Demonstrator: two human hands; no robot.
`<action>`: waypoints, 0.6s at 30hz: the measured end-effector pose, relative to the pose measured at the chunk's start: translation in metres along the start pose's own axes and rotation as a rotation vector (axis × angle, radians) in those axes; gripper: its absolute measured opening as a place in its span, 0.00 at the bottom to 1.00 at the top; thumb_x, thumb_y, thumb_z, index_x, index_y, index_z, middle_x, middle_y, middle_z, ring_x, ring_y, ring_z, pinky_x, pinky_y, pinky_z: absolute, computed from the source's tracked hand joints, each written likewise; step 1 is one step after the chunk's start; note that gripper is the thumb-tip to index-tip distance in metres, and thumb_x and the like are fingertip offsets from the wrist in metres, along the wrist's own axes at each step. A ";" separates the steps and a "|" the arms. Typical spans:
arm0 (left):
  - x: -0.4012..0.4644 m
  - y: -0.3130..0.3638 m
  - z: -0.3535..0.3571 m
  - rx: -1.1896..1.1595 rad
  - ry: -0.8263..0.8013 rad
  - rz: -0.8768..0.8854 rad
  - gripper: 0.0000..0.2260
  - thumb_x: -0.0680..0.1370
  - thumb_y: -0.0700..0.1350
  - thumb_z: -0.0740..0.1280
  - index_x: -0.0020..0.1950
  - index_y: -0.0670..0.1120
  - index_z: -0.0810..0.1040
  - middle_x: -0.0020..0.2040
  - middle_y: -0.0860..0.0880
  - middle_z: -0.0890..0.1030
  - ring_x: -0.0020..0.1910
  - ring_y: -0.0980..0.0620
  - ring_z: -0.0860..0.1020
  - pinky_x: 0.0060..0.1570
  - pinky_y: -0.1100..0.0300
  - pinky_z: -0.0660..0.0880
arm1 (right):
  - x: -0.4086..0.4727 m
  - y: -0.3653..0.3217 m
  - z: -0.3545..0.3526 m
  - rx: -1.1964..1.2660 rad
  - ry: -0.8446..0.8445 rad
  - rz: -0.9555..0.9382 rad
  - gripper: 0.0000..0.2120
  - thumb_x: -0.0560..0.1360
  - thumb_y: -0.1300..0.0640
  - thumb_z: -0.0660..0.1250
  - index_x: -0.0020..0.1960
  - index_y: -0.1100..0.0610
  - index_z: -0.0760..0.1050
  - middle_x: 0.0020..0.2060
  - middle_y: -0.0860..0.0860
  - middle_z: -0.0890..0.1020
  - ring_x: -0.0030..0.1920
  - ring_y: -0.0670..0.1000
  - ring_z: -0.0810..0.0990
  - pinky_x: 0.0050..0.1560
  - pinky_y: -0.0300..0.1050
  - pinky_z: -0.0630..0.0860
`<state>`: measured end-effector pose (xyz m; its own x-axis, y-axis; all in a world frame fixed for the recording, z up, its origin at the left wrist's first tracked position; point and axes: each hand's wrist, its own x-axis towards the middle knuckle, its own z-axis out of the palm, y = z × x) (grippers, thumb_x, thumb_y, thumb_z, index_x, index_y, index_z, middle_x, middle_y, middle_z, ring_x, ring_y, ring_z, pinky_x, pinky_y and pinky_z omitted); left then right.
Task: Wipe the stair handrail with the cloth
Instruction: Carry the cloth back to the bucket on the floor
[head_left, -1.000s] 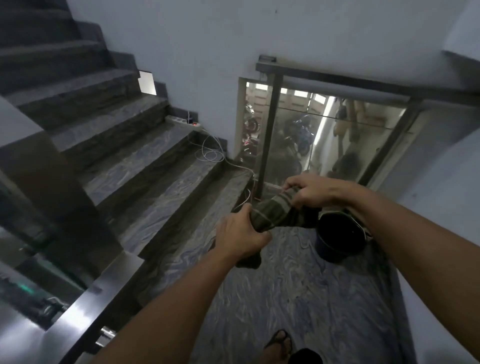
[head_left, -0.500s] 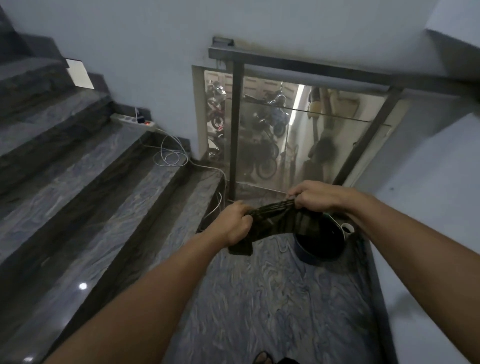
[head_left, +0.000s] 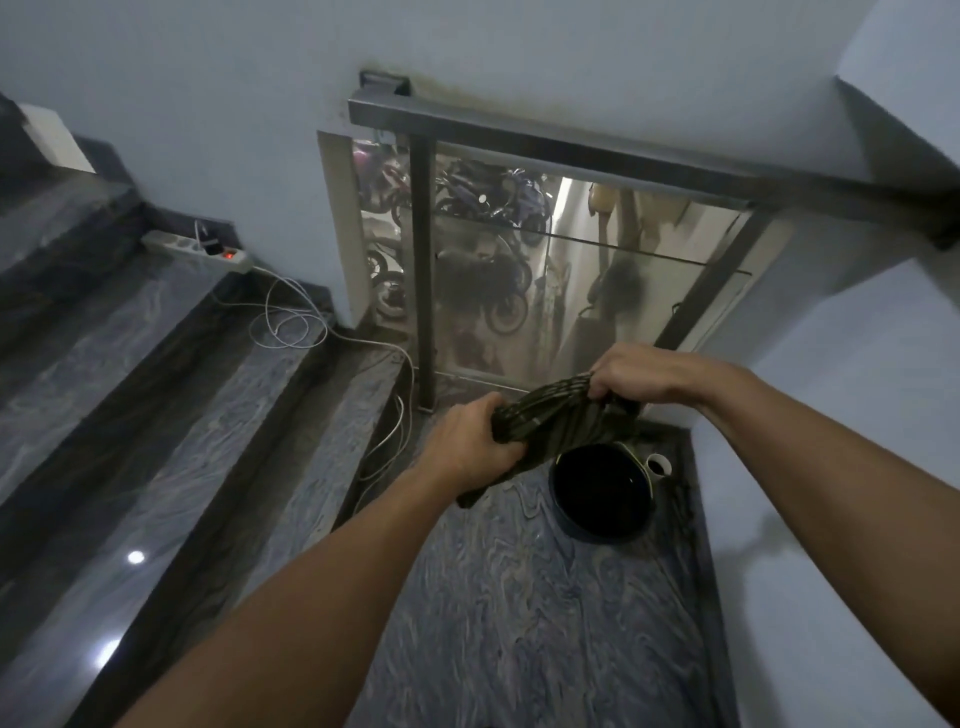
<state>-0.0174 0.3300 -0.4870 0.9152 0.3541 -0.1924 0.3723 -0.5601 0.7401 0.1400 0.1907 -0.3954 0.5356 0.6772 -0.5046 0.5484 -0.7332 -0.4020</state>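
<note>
We grip the cloth (head_left: 558, 421) at frame centre: left hand (head_left: 467, 447) fisted on its 8 o'clock end, right hand (head_left: 641, 376) pinching its 2 o'clock end. Bucket (head_left: 602, 493) sits directly beneath; handrail (head_left: 571, 150) spans 12 o'clock, untouched.

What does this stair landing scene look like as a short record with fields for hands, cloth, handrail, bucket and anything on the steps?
left hand: left hand gripping one end of the cloth
right hand: right hand gripping the other end
cloth: dark striped cloth, bunched between both hands, held above the bucket
handrail: metal handrail over a glass panel, not touched by the cloth
bucket: dark bucket on the landing floor by the wall
steps: white power strip with a red light; white cable looped across the steps
</note>
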 end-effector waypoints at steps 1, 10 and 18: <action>0.004 0.004 -0.004 -0.008 -0.023 0.003 0.16 0.66 0.55 0.68 0.52 0.54 0.75 0.47 0.49 0.82 0.47 0.48 0.82 0.49 0.47 0.80 | 0.001 0.004 -0.004 0.002 -0.004 0.001 0.11 0.73 0.60 0.62 0.32 0.57 0.72 0.33 0.52 0.73 0.35 0.51 0.69 0.35 0.45 0.65; 0.071 0.009 -0.018 0.284 -0.072 0.160 0.10 0.75 0.43 0.67 0.55 0.45 0.81 0.56 0.47 0.75 0.53 0.45 0.77 0.56 0.48 0.76 | 0.028 0.032 -0.027 -0.010 -0.003 0.008 0.08 0.74 0.60 0.63 0.41 0.50 0.78 0.40 0.49 0.80 0.44 0.49 0.78 0.41 0.44 0.71; 0.163 -0.009 -0.011 0.334 -0.185 0.157 0.06 0.76 0.42 0.66 0.51 0.46 0.80 0.52 0.47 0.76 0.51 0.46 0.77 0.52 0.48 0.77 | 0.075 0.082 -0.030 -0.006 0.009 0.195 0.09 0.75 0.60 0.64 0.52 0.55 0.81 0.43 0.50 0.79 0.44 0.51 0.77 0.44 0.43 0.72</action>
<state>0.1269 0.4014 -0.5183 0.9659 0.1214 -0.2286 0.2274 -0.8197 0.5256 0.2446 0.1833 -0.4437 0.6376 0.5229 -0.5658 0.4372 -0.8503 -0.2930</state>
